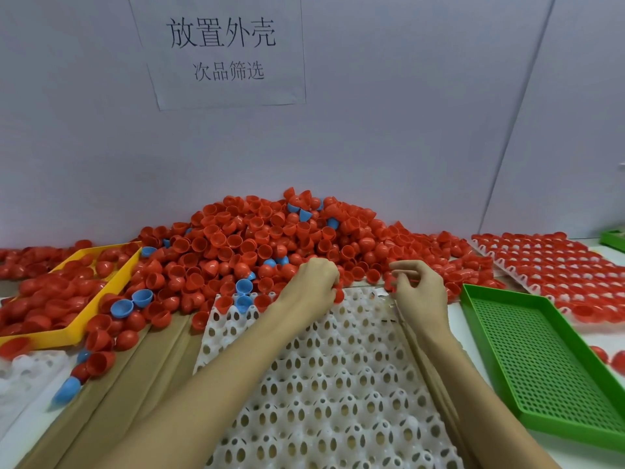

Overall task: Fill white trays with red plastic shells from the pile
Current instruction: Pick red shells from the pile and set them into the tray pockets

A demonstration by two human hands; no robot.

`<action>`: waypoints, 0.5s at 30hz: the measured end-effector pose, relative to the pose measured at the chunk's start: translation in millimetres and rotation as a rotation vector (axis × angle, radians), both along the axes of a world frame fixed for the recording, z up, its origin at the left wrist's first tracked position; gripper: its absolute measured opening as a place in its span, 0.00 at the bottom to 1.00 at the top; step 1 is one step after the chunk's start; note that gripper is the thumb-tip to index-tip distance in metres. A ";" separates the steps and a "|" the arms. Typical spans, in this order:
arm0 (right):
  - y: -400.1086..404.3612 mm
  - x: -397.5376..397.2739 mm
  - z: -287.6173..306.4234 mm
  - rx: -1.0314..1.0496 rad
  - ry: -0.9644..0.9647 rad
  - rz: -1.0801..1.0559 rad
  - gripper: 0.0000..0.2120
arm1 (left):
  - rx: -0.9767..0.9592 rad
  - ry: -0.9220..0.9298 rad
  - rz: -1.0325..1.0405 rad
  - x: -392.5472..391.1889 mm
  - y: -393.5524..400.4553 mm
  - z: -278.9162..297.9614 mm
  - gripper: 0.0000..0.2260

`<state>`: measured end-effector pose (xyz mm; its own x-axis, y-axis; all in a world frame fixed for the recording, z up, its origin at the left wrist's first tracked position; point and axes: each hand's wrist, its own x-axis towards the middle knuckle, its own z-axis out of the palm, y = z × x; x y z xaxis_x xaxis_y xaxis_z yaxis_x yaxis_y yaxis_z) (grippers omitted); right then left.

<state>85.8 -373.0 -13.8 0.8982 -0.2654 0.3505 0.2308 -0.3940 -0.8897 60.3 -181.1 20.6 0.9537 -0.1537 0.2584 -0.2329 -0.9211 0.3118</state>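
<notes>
Nearest, the white tray (338, 384) sits almost wholly unfilled. At its far edge, by the pile (270, 238), left hand (314, 282) and right hand (419, 292) each pinch red shells (339, 295); filled trays (541, 265) wait far right.

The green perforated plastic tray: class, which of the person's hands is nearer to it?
Right. The right hand is at the pile's edge, just left of the green perforated plastic tray; the left hand lies farther left, beyond the right hand.
</notes>
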 end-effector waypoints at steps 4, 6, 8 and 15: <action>-6.2 5.1 -4.3 0.024 0.078 -0.004 0.13 | 0.075 0.066 0.044 6.7 -6.6 0.8 0.07; -5.7 5.8 -5.2 0.030 0.078 -0.011 0.14 | 0.141 0.043 0.050 7.5 -8.6 1.6 0.08; -3.9 5.5 -5.6 0.004 0.070 -0.037 0.15 | 0.181 0.042 0.047 6.8 -9.6 1.5 0.06; -15.8 10.0 -10.8 -0.554 0.031 0.039 0.18 | -0.020 0.002 -0.003 -16.6 17.5 -2.2 0.11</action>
<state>95.8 -388.8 -24.6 0.9158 -0.0154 0.4014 0.2314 -0.7967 -0.5583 43.8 -163.6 18.4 0.9539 -0.1510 0.2593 -0.2346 -0.9141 0.3306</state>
